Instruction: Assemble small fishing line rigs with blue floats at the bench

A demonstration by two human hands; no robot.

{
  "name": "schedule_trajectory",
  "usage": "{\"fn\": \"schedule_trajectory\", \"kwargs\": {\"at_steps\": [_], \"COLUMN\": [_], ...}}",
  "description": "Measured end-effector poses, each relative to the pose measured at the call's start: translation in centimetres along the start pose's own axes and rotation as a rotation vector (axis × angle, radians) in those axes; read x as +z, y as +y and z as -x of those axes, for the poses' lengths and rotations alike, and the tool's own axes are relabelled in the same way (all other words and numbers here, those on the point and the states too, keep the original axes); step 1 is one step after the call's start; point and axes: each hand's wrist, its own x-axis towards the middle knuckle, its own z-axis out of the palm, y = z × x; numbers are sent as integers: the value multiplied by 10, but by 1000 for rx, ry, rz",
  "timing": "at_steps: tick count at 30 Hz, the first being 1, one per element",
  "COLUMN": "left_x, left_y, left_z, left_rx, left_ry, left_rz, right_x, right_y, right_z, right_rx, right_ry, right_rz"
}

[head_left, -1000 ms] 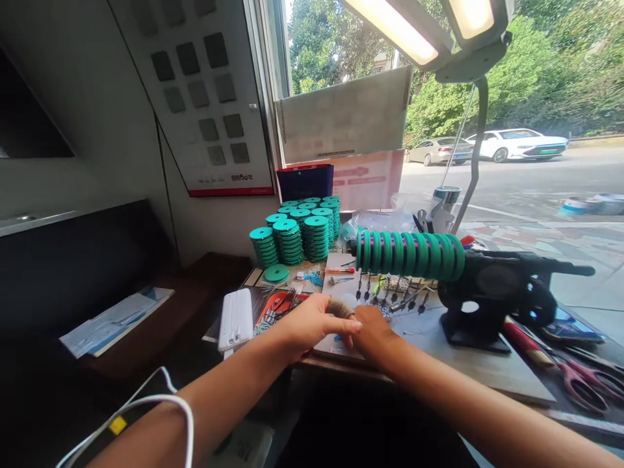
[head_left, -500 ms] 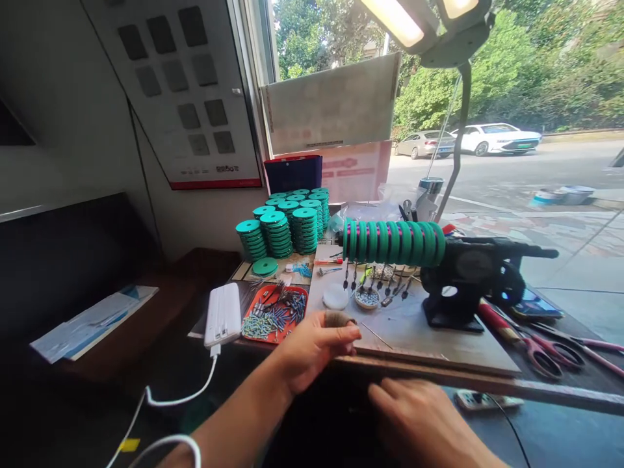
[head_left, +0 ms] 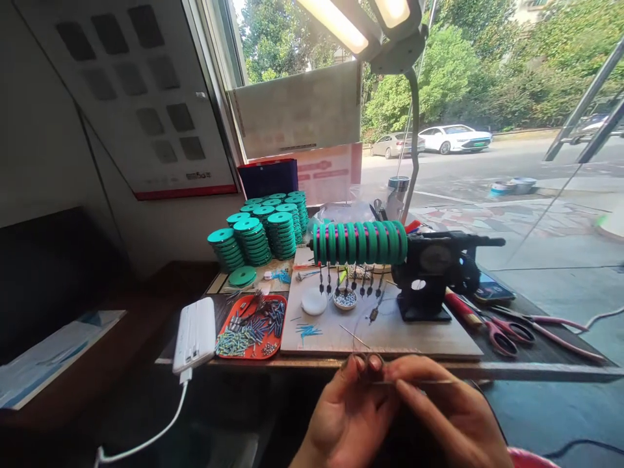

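Note:
My left hand is closed low in front of the board's front edge, thumb and fingertips pinched together. What it pinches is too small to make out. My right hand meets it at the fingertips, closed on a thin, straight, needle-like rod. A faint thread seems to run from the pinched fingers up to a small dark weight. Beyond the hands is a black winding device carrying a row of green spools, with small dark weights hanging below. Another thin rod lies on the board.
Left of the board are a red tray of small metal and coloured parts, a white power bank with cable, and stacked green spools. Bead dish, white lid and blue pieces lie on it. Scissors are right.
My hands were apart; now they meet at the fingertips. My left hand has come down and right, away from the board. The view has turned right, showing the blue pieces the left hand covered.

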Motion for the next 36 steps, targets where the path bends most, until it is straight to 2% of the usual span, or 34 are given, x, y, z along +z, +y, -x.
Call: {"fn": "schedule_trajectory", "kwargs": {"at_steps": [3, 6, 10, 14, 18, 21, 26, 30, 33, 36], "left_x": [0, -1, -4, -7, -6, -4, -2, -8, -14, -17], "left_y": [0, 1, 0, 1, 1, 0, -4, -5, -7, -11], "left_z": [-1, -2, -2, -2, -3, -4, -3, 1, 1, -2], "left_rx": [-10, -8, -17, -13, -15, -4, 1, 162, 297, 346], "left_ry": [-17, -44, -67, -82, -61, -43, 16, 65, 94, 118], "left_rz": [30, 33, 58, 64, 58, 59, 82, -2, -75, -138], "right_x": [11, 17, 18, 16, 16, 19, 28, 27, 28, 36], "right_y": [3, 8, 9, 9, 11, 12, 19, 22, 25, 30], "right_z": [-7, -6, -4, -7, -8, -6, -5, -4, -2, -1], "right_rx": [-52, -40, -20, -39, -65, -146, -404, -528, -458, -378], "right_ry": [17, 14, 24, -20, -23, -5, 53, 2, 9, -79], "right_rz": [10, 21, 40, 79, 113, 157, 325, 370, 373, 433]}}
